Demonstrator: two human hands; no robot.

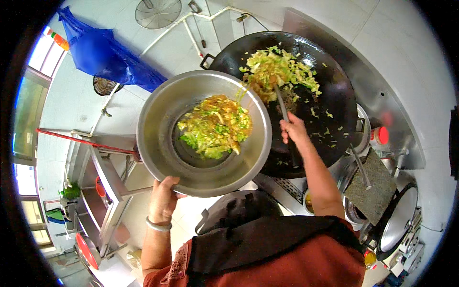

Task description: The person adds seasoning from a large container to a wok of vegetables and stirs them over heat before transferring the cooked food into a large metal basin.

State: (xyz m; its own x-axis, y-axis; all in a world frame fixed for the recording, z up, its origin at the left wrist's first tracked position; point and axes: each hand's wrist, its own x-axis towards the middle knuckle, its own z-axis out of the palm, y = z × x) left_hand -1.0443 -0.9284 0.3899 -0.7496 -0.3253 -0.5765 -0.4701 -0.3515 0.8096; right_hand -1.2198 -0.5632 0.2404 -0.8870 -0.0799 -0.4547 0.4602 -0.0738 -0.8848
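Observation:
My left hand (165,199) grips the near rim of a wide stainless steel basin (154,150), thumb over the edge. Chopped cabbage with thin brownish noodle-like strands (217,125) lies in its bottom. The basin overlaps the left edge of a large black wok (322,118). My right hand (296,129) is closed around the metal handle of a cooking utensil (281,102); its head is buried in more cabbage (272,68) at the wok's far side. Loose cabbage bits cling to the wok's right wall. Some strands hang over the basin's rim on the wok side.
A metal splash guard (391,132) curves behind the wok. To the right are a red-lidded jar (382,135), a stone-like board (373,186) and a large metal lid (400,222). A metal shelf unit (104,175) stands left; a blue plastic sheet (96,50) hangs on the wall.

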